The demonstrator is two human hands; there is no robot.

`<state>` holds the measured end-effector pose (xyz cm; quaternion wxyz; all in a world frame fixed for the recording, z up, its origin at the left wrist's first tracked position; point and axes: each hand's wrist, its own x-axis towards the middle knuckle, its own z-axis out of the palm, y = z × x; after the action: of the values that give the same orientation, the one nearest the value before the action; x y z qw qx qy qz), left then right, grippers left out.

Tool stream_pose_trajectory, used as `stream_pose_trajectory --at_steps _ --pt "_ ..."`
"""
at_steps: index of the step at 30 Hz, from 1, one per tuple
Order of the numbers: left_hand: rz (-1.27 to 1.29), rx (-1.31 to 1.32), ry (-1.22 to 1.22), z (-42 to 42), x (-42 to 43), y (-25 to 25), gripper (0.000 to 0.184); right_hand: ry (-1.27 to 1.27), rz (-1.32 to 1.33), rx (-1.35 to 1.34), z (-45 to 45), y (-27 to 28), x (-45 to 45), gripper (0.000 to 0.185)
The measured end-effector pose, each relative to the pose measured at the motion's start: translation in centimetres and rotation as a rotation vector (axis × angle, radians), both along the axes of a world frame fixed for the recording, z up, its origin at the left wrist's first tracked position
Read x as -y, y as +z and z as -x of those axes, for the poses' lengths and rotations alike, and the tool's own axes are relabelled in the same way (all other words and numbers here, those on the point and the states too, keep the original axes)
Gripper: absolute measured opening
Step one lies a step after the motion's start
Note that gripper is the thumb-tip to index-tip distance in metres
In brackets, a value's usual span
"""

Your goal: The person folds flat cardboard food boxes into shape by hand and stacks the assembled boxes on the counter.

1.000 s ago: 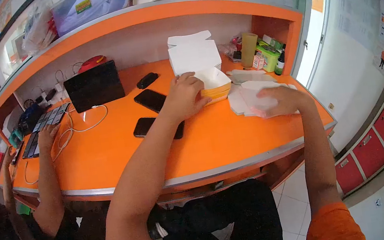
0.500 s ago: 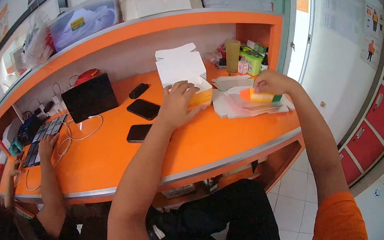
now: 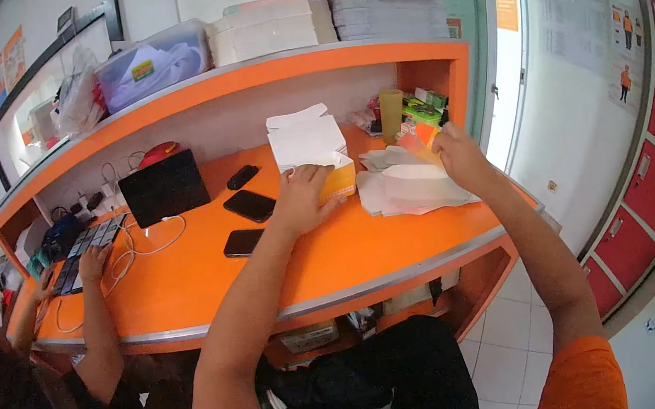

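An open cardboard box (image 3: 339,183), yellow-orange on its front and white inside, stands on the orange desk with its white lid (image 3: 304,138) raised at the back. My left hand (image 3: 306,197) grips its left side, fingers over the top edge and thumb along the front. My right hand (image 3: 462,159) is closed on a small orange-and-yellow item (image 3: 420,140), blurred, its kind unclear. Below that hand lie flat white and pale pink cardboard pieces (image 3: 413,186), overlapping one another.
Two phones (image 3: 250,206) and a black mouse (image 3: 241,176) lie left of my left arm. Further left, a dark tablet (image 3: 164,187) stands near a co-worker's hands (image 3: 93,262) on a keyboard. A yellow cup (image 3: 392,116) and small packages fill the back right corner.
My right hand has lifted the small item up and back from over the cardboard pieces. The left hand keeps its hold on the box. The view has tilted up slightly.
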<state>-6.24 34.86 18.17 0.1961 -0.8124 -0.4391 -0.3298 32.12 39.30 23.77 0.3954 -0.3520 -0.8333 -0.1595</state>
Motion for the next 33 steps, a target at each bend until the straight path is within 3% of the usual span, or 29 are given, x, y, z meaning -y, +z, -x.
stream_pose_trajectory --at_steps 4,6,8,9,10,12,13,15,16,17,19,22,25,26,29,30,32,33 --pt "-0.119 -0.036 0.010 -0.7 1.3 0.9 0.074 -0.073 -0.465 -0.172 1.5 2.2 4.2 0.013" --pt "-0.265 0.062 -0.101 -1.4 2.0 2.5 0.079 -0.007 -0.172 -0.223 1.5 3.8 8.4 0.015" --pt "-0.381 0.212 -0.273 -3.6 4.3 4.7 0.084 0.183 0.186 0.046 0.5 5.2 14.6 0.016" --pt "-0.226 0.314 -0.417 -5.2 6.9 5.1 0.083 0.461 0.313 0.165 -0.4 5.1 18.0 0.010" --pt "-0.061 0.408 -0.561 -6.7 10.2 5.1 0.082 0.527 0.407 0.443 -1.3 5.0 20.9 0.028" --pt "0.324 0.335 -0.789 -9.8 18.0 2.6 0.057 0.667 0.613 0.719 -1.2 3.6 24.7 0.028" --pt "0.516 0.316 -0.933 -10.2 21.7 0.7 0.064 0.711 0.707 0.832 -0.8 2.7 25.8 0.028" --pt "0.635 0.458 -0.966 -12.8 28.3 0.2 0.021 0.708 0.844 0.980 0.1 0.9 27.0 0.029" --pt "0.495 0.509 -1.066 -13.9 28.5 -2.7 0.024 0.689 0.881 1.027 0.5 0.0 27.2 0.030" --pt "0.665 0.521 -1.063 -13.8 29.3 -3.6 0.020 0.658 0.904 1.066 0.7 -0.6 27.3 0.031" --pt "0.622 0.586 -0.999 -13.5 29.9 -8.4 0.032 0.572 0.876 1.069 0.8 -1.6 27.8 0.032" --pt "0.878 0.914 -0.800 -11.9 31.8 -13.8 0.045 0.556 0.721 0.838 2.1 -3.0 27.2 0.022" --pt "1.073 0.786 -0.421 -7.8 32.6 -12.9 0.051 0.560 0.547 0.665 4.8 -5.1 26.7 0.016" --pt "0.888 0.862 -0.345 -8.4 33.0 -13.7 0.053 0.561 0.491 0.626 6.1 -6.0 26.5 0.015" --pt "1.119 0.682 -0.165 -4.7 34.5 -6.5 0.052 0.604 0.434 0.381 10.0 -9.6 26.5 0.014" --pt "0.934 0.750 -0.233 -3.4 34.9 -11.2 0.048 0.606 0.448 0.362 10.8 -10.6 26.5 0.014" --pt "1.136 1.114 -0.209 -1.0 36.0 -14.6 0.023 0.679 0.470 0.310 12.3 -11.4 26.9 0.015" --pt "1.229 1.305 -0.191 -0.3 36.7 -15.1 0.030 0.716 0.484 0.284 12.9 -11.7 27.2 0.016"
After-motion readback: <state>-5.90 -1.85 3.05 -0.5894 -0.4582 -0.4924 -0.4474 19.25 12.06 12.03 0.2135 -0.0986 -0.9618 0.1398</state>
